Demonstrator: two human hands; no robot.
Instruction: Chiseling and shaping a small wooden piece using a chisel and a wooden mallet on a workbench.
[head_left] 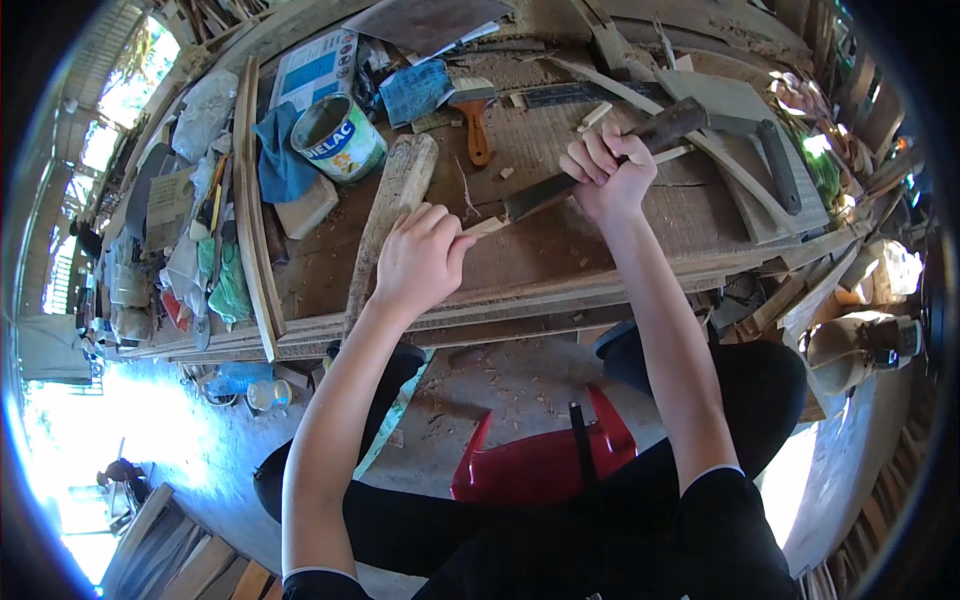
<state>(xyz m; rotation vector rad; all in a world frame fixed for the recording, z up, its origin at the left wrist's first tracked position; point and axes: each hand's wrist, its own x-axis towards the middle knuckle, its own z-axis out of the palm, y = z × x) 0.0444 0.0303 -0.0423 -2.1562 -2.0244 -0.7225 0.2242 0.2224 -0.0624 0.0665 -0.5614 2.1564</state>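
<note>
Over the wooden workbench (540, 250), my left hand (422, 255) is closed around a small pale wood stick (487, 227). One end of the stick pokes out past my thumb and forefinger. A long rough piece of wood (400, 180) lies beneath and beside this hand. My right hand (612, 172) is wrapped around a chisel (540, 196) where its dark flat blade meets the wooden handle. The handle (670, 124) extends up to the right. The blade's tip is at the stick's free end; I cannot tell whether they touch.
Behind my left hand stand a paint-stained tin can (338, 138) and a blue cloth (278, 150). A brush with an orange handle (477, 130) lies farther back. Right of the chisel are a flat board (750, 200) and a dark-handled tool (780, 170). Below is a red plastic seat (535, 465).
</note>
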